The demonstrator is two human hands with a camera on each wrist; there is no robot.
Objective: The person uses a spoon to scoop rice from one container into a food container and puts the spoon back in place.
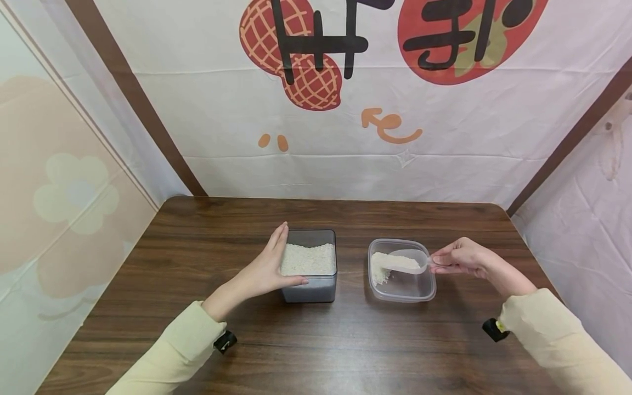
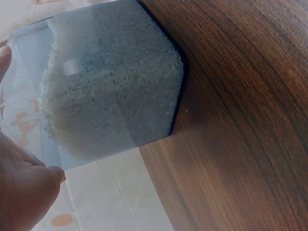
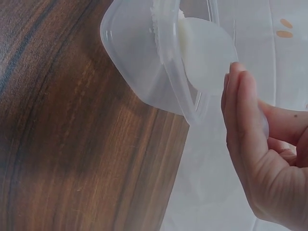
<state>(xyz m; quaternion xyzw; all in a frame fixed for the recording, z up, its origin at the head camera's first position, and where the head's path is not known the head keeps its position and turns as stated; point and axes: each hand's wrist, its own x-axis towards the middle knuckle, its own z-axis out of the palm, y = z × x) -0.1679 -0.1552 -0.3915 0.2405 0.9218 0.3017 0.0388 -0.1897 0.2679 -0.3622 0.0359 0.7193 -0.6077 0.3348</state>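
A dark see-through bin [image 1: 310, 291] stands upright on the table, holding white rice [image 1: 308, 259]. My left hand [image 1: 264, 269] grips it at the rim, thumb across the front edge and fingers along the left side toward the back corner. In the left wrist view, rice [image 2: 115, 82] shows through the bin's wall. To the right sits a clear plastic food container [image 1: 410, 288] with a little rice at its left side. My right hand [image 1: 464, 259] pinches the handle of a translucent scoop [image 1: 417, 258], which lies tilted over that container with rice in it.
The brown wooden table [image 1: 355, 345] carries both containers, with a gap between them. A white printed cloth [image 1: 321, 175] hangs behind the table's back edge, and more cloth hangs at both sides. Each sleeve has a black device [image 1: 225, 341] at the wrist.
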